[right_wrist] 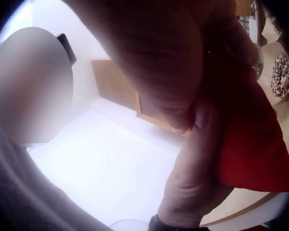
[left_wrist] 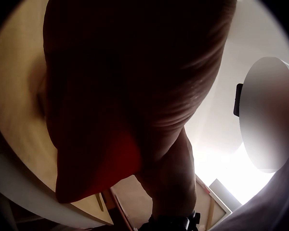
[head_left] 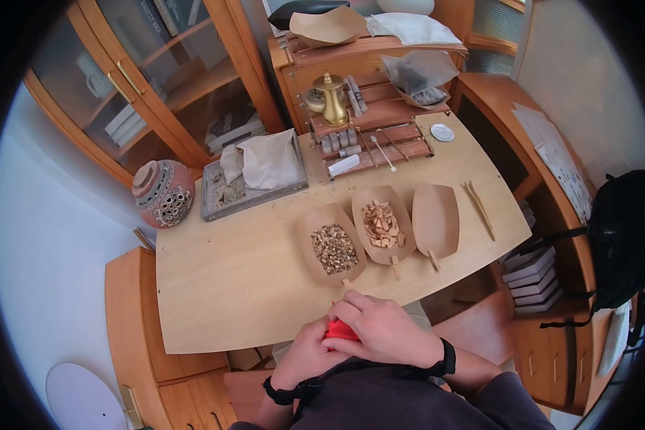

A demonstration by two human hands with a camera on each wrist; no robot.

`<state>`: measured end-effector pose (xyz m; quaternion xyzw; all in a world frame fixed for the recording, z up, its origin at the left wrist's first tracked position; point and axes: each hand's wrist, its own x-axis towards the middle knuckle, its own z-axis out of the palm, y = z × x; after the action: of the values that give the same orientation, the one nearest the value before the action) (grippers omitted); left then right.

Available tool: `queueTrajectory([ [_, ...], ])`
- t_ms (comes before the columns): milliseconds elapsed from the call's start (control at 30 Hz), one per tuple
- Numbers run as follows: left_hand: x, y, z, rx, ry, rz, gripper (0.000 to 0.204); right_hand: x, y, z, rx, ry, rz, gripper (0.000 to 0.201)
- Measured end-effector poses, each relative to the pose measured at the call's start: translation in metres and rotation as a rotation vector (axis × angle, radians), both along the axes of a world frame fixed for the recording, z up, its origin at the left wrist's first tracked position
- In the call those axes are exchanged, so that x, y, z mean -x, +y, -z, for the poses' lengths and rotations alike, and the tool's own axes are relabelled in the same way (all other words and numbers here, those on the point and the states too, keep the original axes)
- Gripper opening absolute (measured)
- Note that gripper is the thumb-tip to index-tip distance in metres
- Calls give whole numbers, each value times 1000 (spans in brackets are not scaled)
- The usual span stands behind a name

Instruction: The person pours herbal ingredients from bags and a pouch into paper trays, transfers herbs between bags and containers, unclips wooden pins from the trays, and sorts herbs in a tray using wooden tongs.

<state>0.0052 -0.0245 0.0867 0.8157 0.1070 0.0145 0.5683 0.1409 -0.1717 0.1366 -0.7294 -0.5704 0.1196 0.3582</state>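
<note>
Both hands meet at the table's front edge around a red cloth-like item (head_left: pixel 342 330). In the head view the left hand (head_left: pixel 309 352) grips it from the left, and the right hand (head_left: pixel 390 331) lies over its top and right side with bent fingers. Much of the item is hidden by the hands. Its red surface (right_wrist: pixel 255 154) spreads out below the fingers in the right wrist view, and a dark red part (left_wrist: pixel 98 168) hangs beside the hand in the left wrist view.
Just beyond the hands are paper trays with brown pieces (head_left: pixel 333 249) and pale chips (head_left: pixel 382 226), and another tray (head_left: pixel 436 218). Wooden tweezers (head_left: pixel 481 211) lie at the right. Farther back stand a grey tray (head_left: pixel 254 193), a brass pot (head_left: pixel 332 100) and a patterned jar (head_left: pixel 163 193).
</note>
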Motion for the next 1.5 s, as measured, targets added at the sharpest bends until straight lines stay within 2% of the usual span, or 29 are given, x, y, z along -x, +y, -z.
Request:
queueTrajectory([
  [133,-6,5,-9,80,5,14,41,-6,6,3,18,35,-15,37],
  [233,-8,10,-11,117,26,35,47,-8,7,13,-23,154,-27,37],
  [400,-9,19,-19,104,-20,49,54,-15,3,12,-112,302,85,30],
  [467,-7,25,-11,118,-9,55,51,-21,0,3,-85,342,107,27],
  [533,-1,27,2,215,-41,-26,42,-27,-4,2,-119,432,160,26],
  [567,-1,26,2,238,-71,-54,28,-32,-8,4,-162,429,192,23],
  [600,-1,27,5,252,-52,-48,28,-36,-11,-2,-237,464,260,21],
  [667,2,32,18,215,-56,-176,16,-51,-20,3,-334,528,418,16],
  [700,2,33,23,229,-37,-182,16,-55,-25,-11,-313,801,533,15],
  [767,2,36,34,197,-84,-334,10,-77,-36,-2,-495,663,678,14],
  [800,3,37,42,202,-76,-339,10,-87,-45,0,-517,580,739,14],
  [833,3,38,50,211,-119,-390,9,-94,-51,11,-466,362,727,15],
  [867,4,38,57,219,-163,-441,8,-104,-65,8,-536,510,887,15],
  [1000,4,34,71,251,-169,-507,7,-120,-85,7,-577,444,972,18],
  [1067,3,31,77,134,-210,-499,7,-127,-97,12,-509,414,961,24],
  [1167,1,28,81,13,-198,-507,9,-134,-109,17,-608,405,989,28],
  [1500,-5,25,77,-26,-175,-480,10,-143,-108,39,-617,436,989,25],
])
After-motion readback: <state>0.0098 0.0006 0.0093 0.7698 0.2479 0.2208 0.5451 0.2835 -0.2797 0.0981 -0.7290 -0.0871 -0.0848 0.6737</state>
